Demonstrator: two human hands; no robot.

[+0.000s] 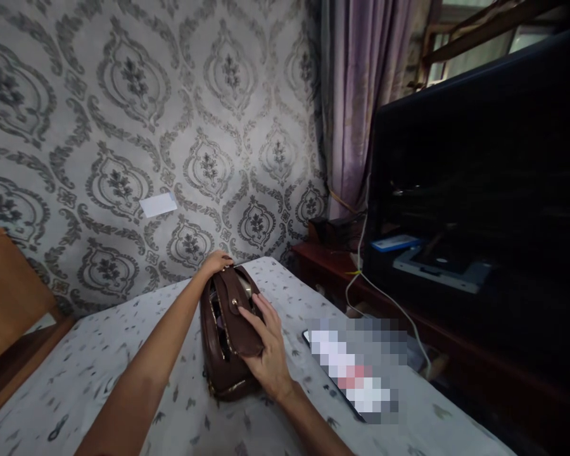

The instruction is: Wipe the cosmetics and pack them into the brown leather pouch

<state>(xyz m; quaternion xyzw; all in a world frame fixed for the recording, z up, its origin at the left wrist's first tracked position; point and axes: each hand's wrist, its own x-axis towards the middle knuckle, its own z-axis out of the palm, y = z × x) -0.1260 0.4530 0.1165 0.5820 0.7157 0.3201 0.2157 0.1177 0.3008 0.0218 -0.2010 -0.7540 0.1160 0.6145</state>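
Note:
A brown leather handbag [228,375] rests on the white patterned bed sheet [171,392], its gold-toned zips parted on both sides of a middle flap [245,337]. My left hand [216,261] is closed over the far end of the bag, its fingertips partly hidden. From the right, my right hand [268,354] grips the flap, with the thumb at the near edge and the index finger beside a round metal snap [234,303]. Dark contents show through the left opening, and something pale shows in the right one; I cannot make out either.
A phone [335,379] with a blurred-out screen lies right of the bag. Beyond the bed's right edge stand a large dark TV screen [479,164] and a dark red cabinet [323,259] with a white cable [396,304]. A wooden panel [14,291] is at left; patterned wall behind.

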